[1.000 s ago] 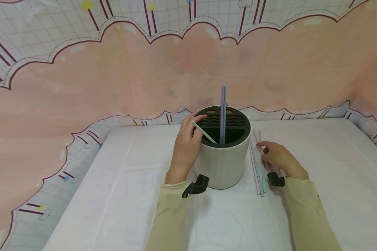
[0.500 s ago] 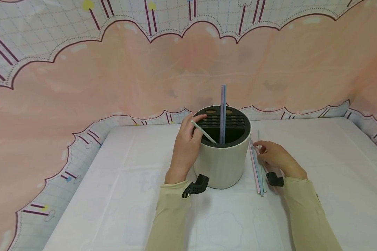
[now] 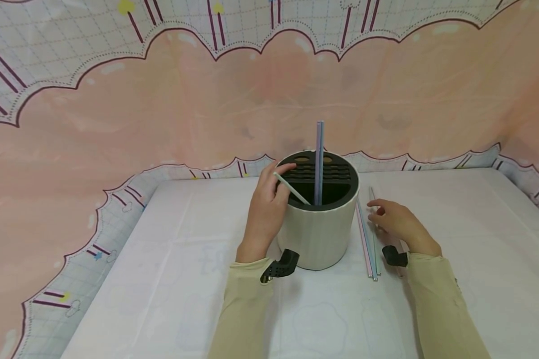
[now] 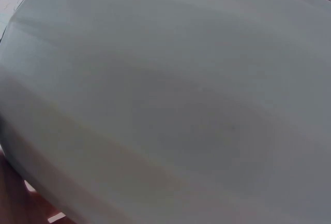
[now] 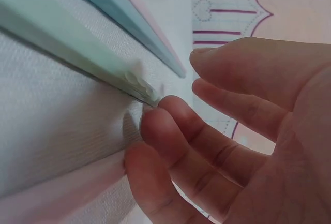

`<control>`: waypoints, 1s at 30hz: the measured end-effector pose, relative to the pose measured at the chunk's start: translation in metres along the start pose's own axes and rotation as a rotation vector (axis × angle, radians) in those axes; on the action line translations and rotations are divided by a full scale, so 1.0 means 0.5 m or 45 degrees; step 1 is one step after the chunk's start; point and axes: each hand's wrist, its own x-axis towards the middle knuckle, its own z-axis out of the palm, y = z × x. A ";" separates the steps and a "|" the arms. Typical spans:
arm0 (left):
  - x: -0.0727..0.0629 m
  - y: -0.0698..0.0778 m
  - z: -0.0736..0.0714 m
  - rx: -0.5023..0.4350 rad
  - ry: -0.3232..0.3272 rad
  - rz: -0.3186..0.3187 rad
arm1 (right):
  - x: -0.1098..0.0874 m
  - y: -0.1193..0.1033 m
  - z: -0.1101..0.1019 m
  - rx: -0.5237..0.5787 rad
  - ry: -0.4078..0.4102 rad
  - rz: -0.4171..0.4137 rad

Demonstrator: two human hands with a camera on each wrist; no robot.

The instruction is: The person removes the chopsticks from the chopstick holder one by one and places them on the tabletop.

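A white utensil holder (image 3: 316, 239) with a dark slotted top (image 3: 328, 172) stands upright on the table. My left hand (image 3: 269, 209) grips its left rim. A pale green chopstick (image 3: 292, 189) leans out of the opening across that hand; whether the fingers pinch it is unclear. Two chopsticks, bluish and lilac (image 3: 319, 162), stand upright in the opening. Right of the holder, my right hand (image 3: 397, 224) has its thumb apart from the fingers. In the right wrist view, fingertips touch or nearly touch a green chopstick's grooved tip (image 5: 137, 87) and a pink chopstick (image 5: 67, 193).
Blue (image 3: 367, 244) and pink (image 3: 364, 242) chopsticks lie on the white-covered table (image 3: 197, 279), close to the holder's right side. A peach and white patterned cloth (image 3: 206, 114) hangs behind the table. The holder's wall (image 4: 165, 100) fills the left wrist view.
My right hand shifted slightly left, then back right, among the lying chopsticks; its fingers look a little more spread. The left hand and the holder have stayed in place.
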 end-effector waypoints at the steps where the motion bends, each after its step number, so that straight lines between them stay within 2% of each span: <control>1: 0.000 0.000 0.000 0.000 0.000 0.000 | 0.002 0.001 0.001 -0.005 0.000 0.000; 9: 0.001 0.000 0.000 -0.007 -0.005 0.002 | -0.002 -0.009 -0.004 0.001 0.032 -0.022; 14: 0.003 -0.003 0.000 -0.001 -0.007 -0.002 | -0.012 -0.031 -0.016 0.039 0.150 -0.145; 19: 0.004 -0.002 0.001 -0.004 -0.007 -0.004 | -0.025 -0.066 -0.024 0.126 0.393 -0.306; 26: 0.005 -0.001 0.002 0.000 -0.004 0.000 | -0.051 -0.125 -0.021 0.371 0.913 -0.538; 30: 0.004 -0.001 0.002 -0.001 -0.001 0.001 | -0.065 -0.155 -0.016 0.474 1.138 -0.692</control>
